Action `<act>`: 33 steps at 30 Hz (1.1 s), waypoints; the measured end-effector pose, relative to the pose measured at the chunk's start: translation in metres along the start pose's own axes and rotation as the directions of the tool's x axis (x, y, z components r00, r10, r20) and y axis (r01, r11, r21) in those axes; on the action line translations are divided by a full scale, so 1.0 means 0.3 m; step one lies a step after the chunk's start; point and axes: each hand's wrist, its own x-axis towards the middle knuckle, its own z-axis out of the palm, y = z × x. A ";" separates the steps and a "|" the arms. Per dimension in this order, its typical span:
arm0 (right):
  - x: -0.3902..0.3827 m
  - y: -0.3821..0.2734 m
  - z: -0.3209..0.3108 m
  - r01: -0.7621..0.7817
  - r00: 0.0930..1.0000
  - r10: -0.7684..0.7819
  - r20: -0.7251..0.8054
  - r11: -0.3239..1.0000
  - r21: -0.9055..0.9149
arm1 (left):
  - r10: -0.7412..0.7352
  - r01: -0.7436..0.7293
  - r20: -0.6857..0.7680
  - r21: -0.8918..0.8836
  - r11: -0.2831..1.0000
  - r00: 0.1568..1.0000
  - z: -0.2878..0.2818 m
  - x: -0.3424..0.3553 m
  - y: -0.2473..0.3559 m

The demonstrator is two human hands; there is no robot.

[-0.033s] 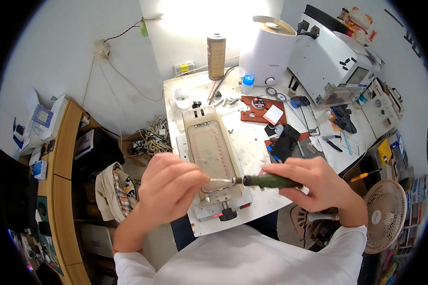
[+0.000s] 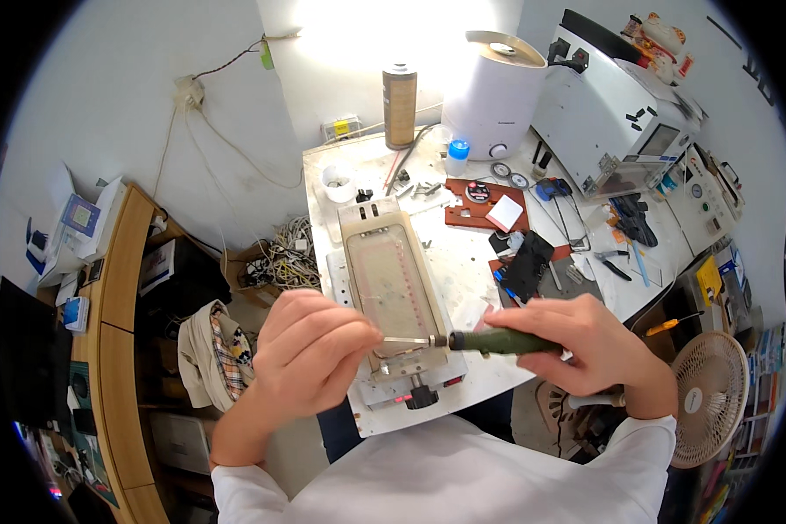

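My right hand is wrapped round a dark green pen-shaped tool, held level with its nose to the left. From its metal collar a thin metal rod runs across to my left hand. The left fingers are pinched together at the rod's far end, which they hide. Below the rod lies a bench fixture with a pale rectangular plate in a raised frame. A black knob sits at its near end. Both hands are above the fixture's near part.
A white cup, a tall spray can and a white humidifier-like device stand at the back. To the right are a red-brown tray, black phone-like parts and pliers. A fan stands right of the table.
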 end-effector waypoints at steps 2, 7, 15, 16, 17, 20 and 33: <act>0.001 -0.019 -0.025 -0.066 0.996 0.057 0.069 0.988 0.136 | -0.155 0.153 -0.144 -0.025 0.988 0.977 -0.040 -0.002 -0.023; -0.016 0.057 -0.125 -0.175 0.964 0.180 -0.194 0.984 0.045 | -0.480 0.504 -0.217 0.069 0.861 0.850 -0.079 -0.014 -0.315; 0.113 0.143 -0.057 -0.187 0.953 0.112 -0.280 0.948 -0.256 | -0.248 0.236 0.002 0.306 0.922 0.969 0.285 -0.004 -0.880; 0.119 0.149 -0.057 -0.164 0.961 0.079 -0.264 0.934 -0.316 | -0.321 0.306 0.017 0.251 0.918 0.947 0.306 -0.013 -0.907; 0.122 0.158 -0.058 -0.145 0.968 0.052 -0.246 0.916 -0.374 | -0.390 0.376 0.040 0.192 0.907 0.920 0.329 -0.014 -0.923; 0.137 0.176 -0.051 -0.104 0.970 -0.011 -0.242 0.883 -0.457 | -0.450 0.434 0.035 0.208 0.876 0.892 0.361 -0.029 -0.955; 0.141 0.178 -0.041 -0.097 0.967 -0.038 -0.251 0.859 -0.502 | -0.269 0.217 0.077 0.402 0.890 0.960 0.344 -0.024 -0.952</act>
